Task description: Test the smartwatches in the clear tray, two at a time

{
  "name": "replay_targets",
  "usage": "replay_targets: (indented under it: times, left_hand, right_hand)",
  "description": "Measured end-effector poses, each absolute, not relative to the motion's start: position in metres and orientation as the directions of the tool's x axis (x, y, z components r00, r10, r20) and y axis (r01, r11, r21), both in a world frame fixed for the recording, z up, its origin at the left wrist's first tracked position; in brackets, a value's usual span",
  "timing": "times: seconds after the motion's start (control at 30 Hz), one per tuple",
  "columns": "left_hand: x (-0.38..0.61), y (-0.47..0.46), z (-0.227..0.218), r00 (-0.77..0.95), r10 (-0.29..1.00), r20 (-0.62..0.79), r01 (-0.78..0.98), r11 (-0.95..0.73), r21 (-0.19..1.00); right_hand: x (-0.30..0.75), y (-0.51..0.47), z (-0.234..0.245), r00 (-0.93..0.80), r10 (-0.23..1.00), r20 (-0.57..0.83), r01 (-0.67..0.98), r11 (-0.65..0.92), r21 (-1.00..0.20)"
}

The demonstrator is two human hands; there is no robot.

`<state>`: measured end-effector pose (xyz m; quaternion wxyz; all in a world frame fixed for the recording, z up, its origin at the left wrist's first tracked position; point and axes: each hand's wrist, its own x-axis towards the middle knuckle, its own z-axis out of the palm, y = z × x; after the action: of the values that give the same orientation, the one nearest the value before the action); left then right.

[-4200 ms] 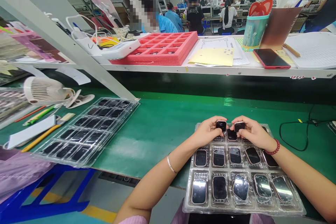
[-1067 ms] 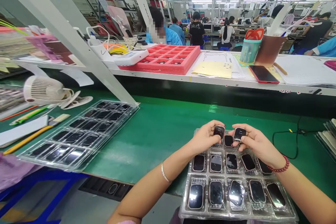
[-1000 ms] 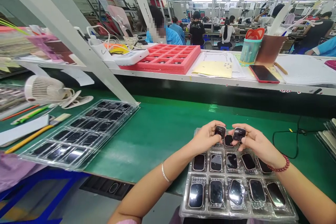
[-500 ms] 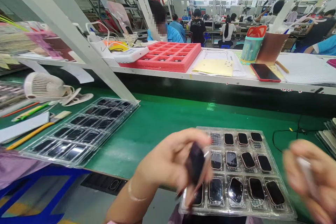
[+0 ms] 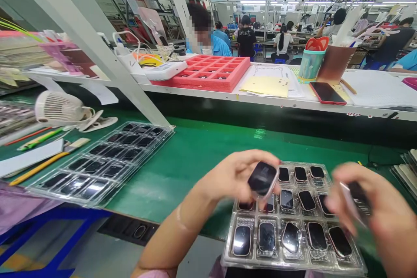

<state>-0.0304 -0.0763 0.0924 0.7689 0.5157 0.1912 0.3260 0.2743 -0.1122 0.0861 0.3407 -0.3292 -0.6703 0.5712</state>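
Note:
My left hand (image 5: 234, 178) grips a smartwatch (image 5: 263, 178) with a dark screen and pale rim, held over the back left of a clear plastic tray (image 5: 228, 258). Several more watches, such as the tilted watch (image 5: 292, 236), lie in the tray's compartments. Off the tray's right side, my right hand (image 5: 374, 208) is closed on a second, motion-blurred smartwatch (image 5: 358, 202) with a dark face. My hands hide some compartments at the back left and right of the tray.
Another clear tray (image 5: 100, 165) of dark watch screens lies to the left, beside a brush (image 5: 48, 163) and a white fan (image 5: 60, 108). A shelf (image 5: 208, 91) crosses behind the green table, bearing a red foam tray (image 5: 208, 71) and a phone (image 5: 327, 93). Several people sit beyond.
My left hand has moved up and right with its watch, turning the screen into view and uncovering the tray's front left watch. My right hand has come left, over the tray's edge.

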Motion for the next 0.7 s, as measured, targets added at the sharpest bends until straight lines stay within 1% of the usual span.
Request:
replay_targets:
  times: [0.07,0.1,0.2,0.33,0.53,0.7]
  left_hand:
    - [-0.011,-0.053,0.08,0.719,0.692,0.063,-0.297,0.224,0.928]
    - [-0.002,-0.042,0.071,0.699,0.713,0.06,-0.289,0.205,0.935]
    - [0.018,-0.02,0.04,0.641,0.767,-0.013,-0.217,0.198,0.956]
    - [0.024,-0.014,0.011,0.637,0.765,-0.094,-0.135,0.23,0.964]
    - [0.023,-0.017,0.007,0.571,0.815,-0.095,-0.08,0.171,0.982]
    - [0.024,-0.019,0.009,0.523,0.847,-0.09,-0.053,0.138,0.989]
  right_hand:
    - [0.26,-0.091,0.081,-0.522,0.848,0.095,-0.012,0.105,-0.994]
    - [0.253,-0.081,0.076,-0.494,0.866,0.076,-0.026,0.073,-0.997]
    - [0.239,-0.058,0.057,-0.449,0.893,0.039,-0.068,0.009,-0.998]
    - [0.237,-0.046,0.041,-0.433,0.9,0.047,-0.146,-0.018,-0.989]
    - [0.239,-0.04,0.041,-0.384,0.923,0.0,-0.156,-0.065,-0.986]
    - [0.235,-0.038,0.038,-0.359,0.933,0.011,-0.075,-0.018,-0.997]
